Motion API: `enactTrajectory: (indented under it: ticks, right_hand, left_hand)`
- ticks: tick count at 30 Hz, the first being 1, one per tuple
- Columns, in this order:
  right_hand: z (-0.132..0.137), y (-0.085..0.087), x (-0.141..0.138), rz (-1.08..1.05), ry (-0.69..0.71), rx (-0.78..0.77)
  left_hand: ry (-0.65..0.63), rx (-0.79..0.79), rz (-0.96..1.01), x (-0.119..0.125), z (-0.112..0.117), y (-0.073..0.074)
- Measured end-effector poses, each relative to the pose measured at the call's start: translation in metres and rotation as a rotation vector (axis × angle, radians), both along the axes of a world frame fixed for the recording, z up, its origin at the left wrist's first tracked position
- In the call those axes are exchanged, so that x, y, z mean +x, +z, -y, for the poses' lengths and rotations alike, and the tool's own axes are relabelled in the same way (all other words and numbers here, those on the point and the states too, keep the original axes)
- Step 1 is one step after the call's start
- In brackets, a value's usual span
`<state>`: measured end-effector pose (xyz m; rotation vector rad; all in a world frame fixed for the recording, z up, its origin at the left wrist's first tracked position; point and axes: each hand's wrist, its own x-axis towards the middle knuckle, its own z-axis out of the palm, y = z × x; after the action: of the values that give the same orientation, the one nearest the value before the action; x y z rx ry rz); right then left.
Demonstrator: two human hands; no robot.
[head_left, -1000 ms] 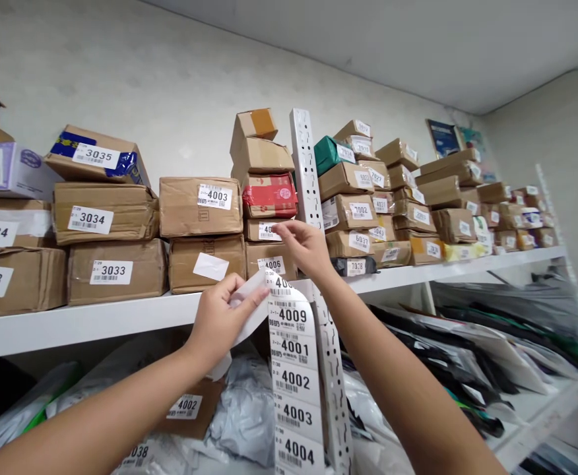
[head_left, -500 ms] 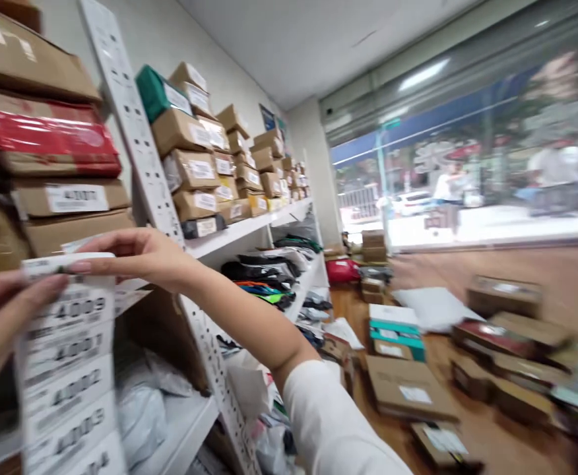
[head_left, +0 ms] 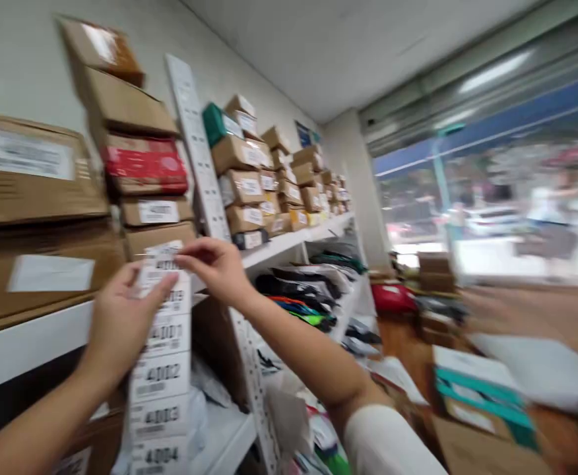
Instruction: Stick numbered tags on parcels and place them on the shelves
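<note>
A long white strip of numbered labels point(head_left: 163, 369) hangs down in front of the shelves, reading 4001, 4002, 4003, 4004. My left hand point(head_left: 121, 316) grips the strip near its top from the left, thumb on the front. My right hand point(head_left: 217, 267) pinches the top label of the strip at its right edge. Both hands are in front of a white shelf point(head_left: 26, 340) loaded with labelled cardboard boxes point(head_left: 155, 212). The picture is smeared by motion.
A perforated white upright point(head_left: 202, 178) divides the shelving. More labelled boxes point(head_left: 249, 188) stack further along, with dark bagged parcels point(head_left: 293, 290) on the shelf below. Boxes and parcels point(head_left: 472, 389) lie on the wooden floor to the right, before a large window.
The view swung from facing the shelves to the right along the room, then partly back left. Both hands have stayed on the top of the label strip.
</note>
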<state>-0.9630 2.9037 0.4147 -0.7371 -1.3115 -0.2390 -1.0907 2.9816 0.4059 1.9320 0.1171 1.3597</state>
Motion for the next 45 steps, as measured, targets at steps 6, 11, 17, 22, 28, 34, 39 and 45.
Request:
enactTrajectory:
  ticks: [6,11,17,22,28,34,39,45]
  right_hand:
    - [0.002,0.040,0.011,0.039,-0.051,0.261]
    - [-0.005,0.120,0.027,0.179,-0.267,0.368]
    - [-0.023,0.162,0.025,0.398,-0.806,0.167]
    - [-0.023,0.147,0.008,0.471,-0.998,0.227]
    - [-0.031,0.143,0.015,0.291,-1.089,0.264]
    - [-0.007,0.092,-0.002,0.377,-0.436,0.156]
    - [0.004,0.046,-0.021,0.348,0.150,-0.142]
    - [0.007,0.047,-0.017,0.051,0.191,-0.280]
  left_hand:
    - [-0.034,-0.016,-0.018,-0.015,0.003,0.001]
    - [0.013,0.057,-0.077,-0.031,-0.002,-0.012]
    - [0.053,0.081,-0.010,-0.043,-0.008,-0.011]
    - [0.054,0.107,-0.001,-0.047,-0.008,-0.011]
    - [0.094,0.149,0.072,-0.052,-0.003,-0.009]
    - [0.050,0.372,0.130,-0.054,-0.006,0.013]
    - [-0.151,0.149,0.144,-0.036,-0.005,0.020]
    - [-0.146,0.078,0.225,-0.021,-0.001,0.020]
